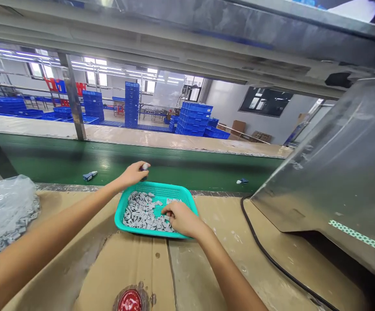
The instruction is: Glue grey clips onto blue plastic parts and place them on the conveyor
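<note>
Parts (140,211), dozens, one basket (119,216), two hands (133,174) (184,219)

Holding white-tipped piece (145,166) in left hand (134,175), just left of centre, over far rim of teal basket (192,204); reaching with right hand (183,218) into basket at centre, down at small grey parts (140,214), grip unclear; lying on green belt (174,166) across mid-frame, one blue-and-white piece (90,176) at left, another (242,181) at right; also showing plastic bag (6,207) of grey parts at left edge, red round object (129,301) at bottom, black cable (261,246) and metal sheet (329,164) at right, stacked blue crates (193,119) in upper middle.
</note>
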### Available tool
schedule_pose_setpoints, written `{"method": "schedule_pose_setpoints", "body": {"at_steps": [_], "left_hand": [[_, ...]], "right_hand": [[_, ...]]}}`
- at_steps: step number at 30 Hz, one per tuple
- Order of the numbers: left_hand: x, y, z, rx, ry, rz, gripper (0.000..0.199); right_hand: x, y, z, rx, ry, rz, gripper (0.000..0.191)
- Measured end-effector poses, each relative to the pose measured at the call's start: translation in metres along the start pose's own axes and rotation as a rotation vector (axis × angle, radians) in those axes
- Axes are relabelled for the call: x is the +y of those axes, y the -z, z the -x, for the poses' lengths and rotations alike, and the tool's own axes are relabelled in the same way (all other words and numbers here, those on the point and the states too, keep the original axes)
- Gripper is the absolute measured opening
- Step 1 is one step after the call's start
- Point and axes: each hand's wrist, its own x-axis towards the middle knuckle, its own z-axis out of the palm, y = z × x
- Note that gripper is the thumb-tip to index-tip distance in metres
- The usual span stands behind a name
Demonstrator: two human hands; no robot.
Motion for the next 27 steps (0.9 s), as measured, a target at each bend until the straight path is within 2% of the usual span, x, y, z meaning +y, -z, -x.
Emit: {"method": "schedule_pose_setpoints", "body": {"at_steps": [2, 6, 8, 10, 14, 16, 18, 23, 25, 27], "left_hand": [[0.005, 0.011, 0.041, -0.028, 0.042, 0.149, 0.026], [0.013, 0.022, 0.118, -0.063, 0.166, 0.409, 0.009], [0.017, 0.022, 0.144, -0.116, 0.217, 0.421, 0.012], [0.021, 0.021, 0.16, -0.139, 0.196, 0.326, 0.018], [0.028, 0.017, 0.177, -0.131, 0.129, 0.246, 0.024], [0.03, 0.015, 0.182, -0.149, 0.135, 0.253, 0.02], [0.029, 0.013, 0.185, -0.182, 0.147, 0.292, 0.02], [0.025, 0.01, 0.189, -0.244, 0.151, 0.383, 0.019], [0.026, 0.012, 0.191, -0.254, 0.165, 0.396, 0.017], [0.027, 0.014, 0.194, -0.292, 0.211, 0.456, 0.016]], "right_hand": [[-0.001, 0.002, 0.0, 0.052, 0.004, -0.04, 0.036], [-0.01, 0.007, 0.0, 0.14, 0.009, -0.208, 0.027], [-0.024, 0.006, 0.003, 0.155, 0.017, -0.332, 0.022], [-0.045, 0.003, 0.01, 0.14, 0.027, -0.453, 0.017], [-0.091, -0.005, 0.035, 0.082, 0.025, -0.798, 0.006], [-0.108, -0.007, 0.048, 0.113, -0.002, -0.904, 0.002], [-0.117, -0.009, 0.057, 0.167, -0.041, -0.92, 0.005], [-0.124, -0.013, 0.07, 0.231, -0.105, -0.893, 0.004], [-0.125, -0.012, 0.075, 0.27, -0.028, -0.763, 0.004], [-0.127, -0.009, 0.08, 0.337, 0.125, -0.524, 0.011]]}}
